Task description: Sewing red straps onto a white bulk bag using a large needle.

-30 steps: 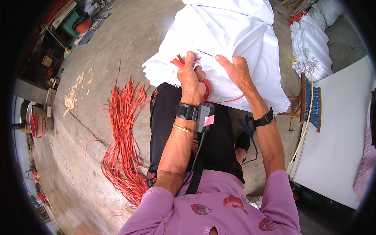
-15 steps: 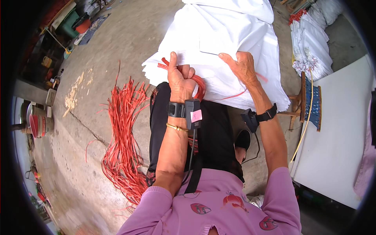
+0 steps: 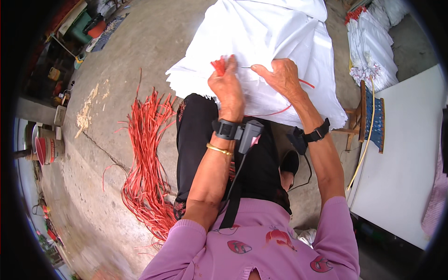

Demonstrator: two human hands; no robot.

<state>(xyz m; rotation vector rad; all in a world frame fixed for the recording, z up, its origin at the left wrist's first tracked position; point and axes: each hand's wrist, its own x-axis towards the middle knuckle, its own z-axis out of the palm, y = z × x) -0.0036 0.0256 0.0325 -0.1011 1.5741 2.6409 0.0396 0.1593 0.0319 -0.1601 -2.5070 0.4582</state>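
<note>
In my closed left hand [image 3: 227, 91] is a bunch of red plastic strips [image 3: 218, 66], its cut ends sticking up past the thumb. My right hand [image 3: 283, 78] is closed on a thin dark needle [image 3: 245, 67] that points left toward the left hand. A single red strip [image 3: 305, 83] shows on the right hand's far side, and a length of red strip also runs below, between the two hands. Beneath both hands, a stack of white woven sacks [image 3: 270, 37] lies over my knees and beyond.
A long heap of loose red strips [image 3: 147, 163] lies on the concrete floor at my left. At the right are a wooden stool with blue webbing [image 3: 373, 119], a white board [image 3: 396, 163] and bundled white sacks [image 3: 371, 51]. Buckets [image 3: 46, 147] stand at far left.
My left hand has moved right and turned, bringing the red strips' ends closer to the needle. The right hand has shifted slightly left, still gripping the needle.
</note>
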